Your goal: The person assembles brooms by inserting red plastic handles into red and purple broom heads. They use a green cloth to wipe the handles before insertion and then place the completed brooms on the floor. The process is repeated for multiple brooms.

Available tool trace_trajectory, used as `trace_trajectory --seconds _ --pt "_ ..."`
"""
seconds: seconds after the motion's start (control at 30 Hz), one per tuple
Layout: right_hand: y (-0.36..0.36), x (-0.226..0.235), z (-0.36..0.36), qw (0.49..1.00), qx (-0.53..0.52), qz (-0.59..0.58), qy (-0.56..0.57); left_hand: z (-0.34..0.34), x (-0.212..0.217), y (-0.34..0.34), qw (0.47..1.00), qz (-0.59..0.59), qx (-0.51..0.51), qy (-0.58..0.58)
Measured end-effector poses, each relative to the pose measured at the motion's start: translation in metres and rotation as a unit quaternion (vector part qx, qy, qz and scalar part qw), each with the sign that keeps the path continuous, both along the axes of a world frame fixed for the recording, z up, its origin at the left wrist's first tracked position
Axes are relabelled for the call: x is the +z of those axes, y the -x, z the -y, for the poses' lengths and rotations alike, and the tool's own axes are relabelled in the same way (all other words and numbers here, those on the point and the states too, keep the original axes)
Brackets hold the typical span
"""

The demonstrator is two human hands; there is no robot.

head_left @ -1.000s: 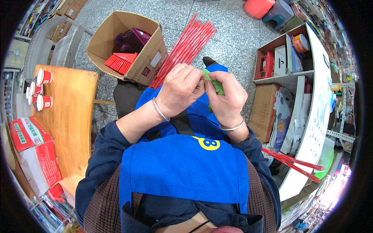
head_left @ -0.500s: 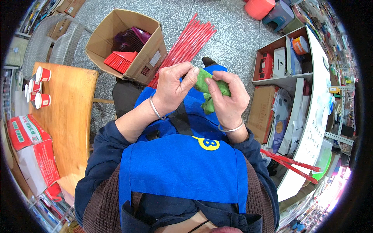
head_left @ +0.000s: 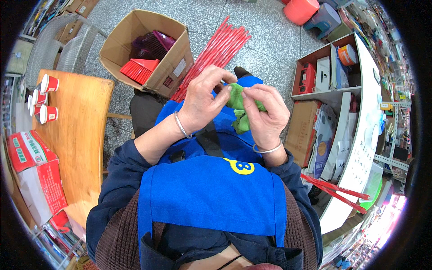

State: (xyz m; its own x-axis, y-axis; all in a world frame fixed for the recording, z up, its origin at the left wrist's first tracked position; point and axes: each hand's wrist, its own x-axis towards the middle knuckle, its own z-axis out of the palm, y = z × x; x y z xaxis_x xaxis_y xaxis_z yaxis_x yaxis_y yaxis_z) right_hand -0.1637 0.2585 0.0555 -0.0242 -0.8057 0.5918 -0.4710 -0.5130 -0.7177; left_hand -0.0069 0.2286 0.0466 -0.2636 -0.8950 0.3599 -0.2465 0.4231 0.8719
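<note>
I hold a crumpled green cloth over my lap, above my blue apron. My left hand pinches its upper edge with thumb and fingertips. My right hand grips the cloth from the right side, fingers curled around it. Part of the cloth hangs down between my two hands. Each wrist wears a thin silver bangle.
A bundle of long red sticks lies on the speckled floor beside an open cardboard box holding red and purple brush heads. A wooden table at left carries red paper cups and a red and white carton. Shelves stand at right.
The green thing was a small folded strip between my fingers; it has since opened into a loose crumpled cloth hanging between both hands. My hands stayed over my lap.
</note>
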Motion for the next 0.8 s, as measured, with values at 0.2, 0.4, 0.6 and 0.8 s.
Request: trace_trajectory --seconds 0.2,0.4,0.6,0.8 --pt "0.002 -0.007 -0.001 1.0 -0.002 0.021 0.002 -0.002 -0.009 0.001 1.0 -0.008 -0.014 0.0" --pt "0.018 -0.04 -0.003 0.957 0.098 0.044 -0.27 0.008 -0.052 -0.013 0.994 0.098 0.013 -0.055" --pt "0.044 -0.111 -0.02 0.874 0.257 0.034 -0.41 0.004 -0.106 -0.047 0.981 0.171 0.04 -0.087" --pt "0.176 -0.159 -0.021 0.872 -0.078 -0.288 -0.389 0.011 -0.134 -0.076 0.966 0.185 0.079 -0.164"
